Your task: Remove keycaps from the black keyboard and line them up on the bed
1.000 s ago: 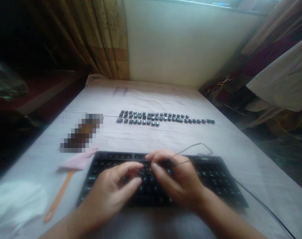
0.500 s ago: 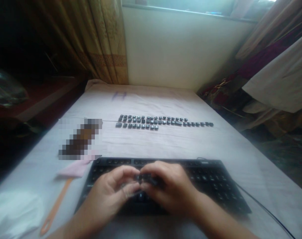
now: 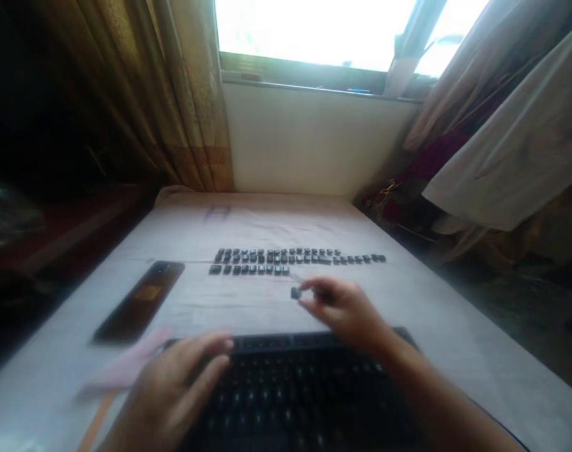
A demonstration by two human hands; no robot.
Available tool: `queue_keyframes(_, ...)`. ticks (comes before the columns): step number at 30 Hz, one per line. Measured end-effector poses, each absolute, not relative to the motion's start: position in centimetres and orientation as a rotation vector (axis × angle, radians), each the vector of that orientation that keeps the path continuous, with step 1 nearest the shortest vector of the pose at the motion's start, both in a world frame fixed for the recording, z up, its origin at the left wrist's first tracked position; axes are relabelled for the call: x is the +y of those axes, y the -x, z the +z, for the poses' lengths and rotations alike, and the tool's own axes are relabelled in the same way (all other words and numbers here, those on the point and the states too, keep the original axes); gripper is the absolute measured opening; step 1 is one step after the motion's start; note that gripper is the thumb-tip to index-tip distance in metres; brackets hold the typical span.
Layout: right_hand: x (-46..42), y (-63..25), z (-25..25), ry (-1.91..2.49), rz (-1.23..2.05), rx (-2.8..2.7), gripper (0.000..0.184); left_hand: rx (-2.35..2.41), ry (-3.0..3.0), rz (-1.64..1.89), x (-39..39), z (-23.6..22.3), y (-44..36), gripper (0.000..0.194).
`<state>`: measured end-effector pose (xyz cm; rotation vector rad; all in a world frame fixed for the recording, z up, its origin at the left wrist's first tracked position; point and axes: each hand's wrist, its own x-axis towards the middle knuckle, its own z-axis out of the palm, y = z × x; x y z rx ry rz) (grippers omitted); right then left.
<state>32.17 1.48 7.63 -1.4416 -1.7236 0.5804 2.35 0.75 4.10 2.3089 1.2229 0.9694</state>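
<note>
A small black keycap (image 3: 296,293) is pinched at the fingertips of my right hand (image 3: 345,307), just above the cloth and past the keyboard's far edge. Something dark and thin also shows inside that hand, too blurred to name. My left hand (image 3: 186,376) rests over the left end of the black keyboard (image 3: 262,389), thumb and forefinger apart with nothing between them. Rows of loose black keycaps (image 3: 267,257) lie on the cloth beyond, and the shortest, nearest row (image 3: 252,270) ends close to the held keycap.
A dark phone (image 3: 142,301) lies on the table (image 3: 191,301) at the left. Nearer stand out a pink cloth-like piece (image 3: 125,367) and an orange handle (image 3: 96,420). A cable (image 3: 495,424) runs off at the right. Curtains (image 3: 196,125) and hanging cloth (image 3: 512,144) flank the window.
My hands have parted: the right moved forward and away with a keycap, the left drew back to the left. The camera view has tilted up, showing more window.
</note>
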Motion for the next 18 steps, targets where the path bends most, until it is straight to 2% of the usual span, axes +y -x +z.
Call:
queue_keyframes(3,5.2,-35.0,7.1,1.743,0.529,-1.653,0.020,1.344,-2.333,1.018,2.7,3.9,-1.0,0.027)
queue_keyframes(9,9.6,-36.2,4.3,1.902,0.466,-1.682,0.012,1.623,-2.088,1.044,4.4,2.8,0.4,0.042)
queue_keyframes(18,11.0,-35.7,3.1,1.965,0.442,-1.770,0.017,1.652,-2.074,1.052,4.8,1.9,0.7,0.042)
